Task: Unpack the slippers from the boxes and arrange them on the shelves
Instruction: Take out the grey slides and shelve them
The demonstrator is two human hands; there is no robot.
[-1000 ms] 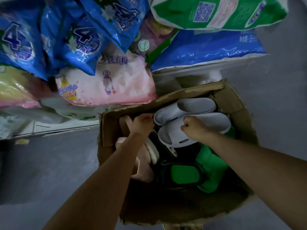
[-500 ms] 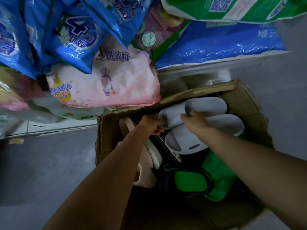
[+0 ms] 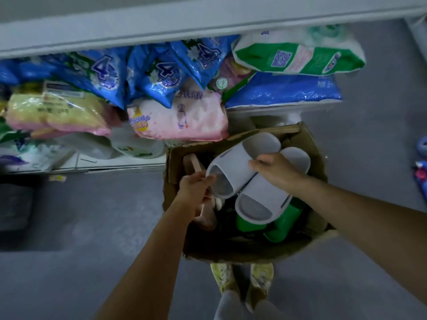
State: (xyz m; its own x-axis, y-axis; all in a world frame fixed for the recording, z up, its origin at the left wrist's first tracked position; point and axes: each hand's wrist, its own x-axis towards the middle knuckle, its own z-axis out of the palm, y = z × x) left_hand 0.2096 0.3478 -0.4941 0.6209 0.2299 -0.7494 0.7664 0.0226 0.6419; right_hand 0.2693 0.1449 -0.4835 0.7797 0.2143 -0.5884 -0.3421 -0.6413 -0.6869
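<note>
**Grey pair coming out of the box**

Grey floor (image 3: 80, 262) runs under a low shelf (image 3: 208, 21) crowded with detergent bags (image 3: 180, 112). Below it stands the cardboard box (image 3: 312, 144), holding green slippers (image 3: 284, 225) and pinkish ones (image 3: 205, 218). Over its mouth sit two grey slippers (image 3: 245, 162), side by side. To do this well, lift both together, soles level, clear of the flaps. The right hand (image 3: 277, 169) closes over their straps; the left hand (image 3: 196, 188) pinches one slipper's edge.
</note>
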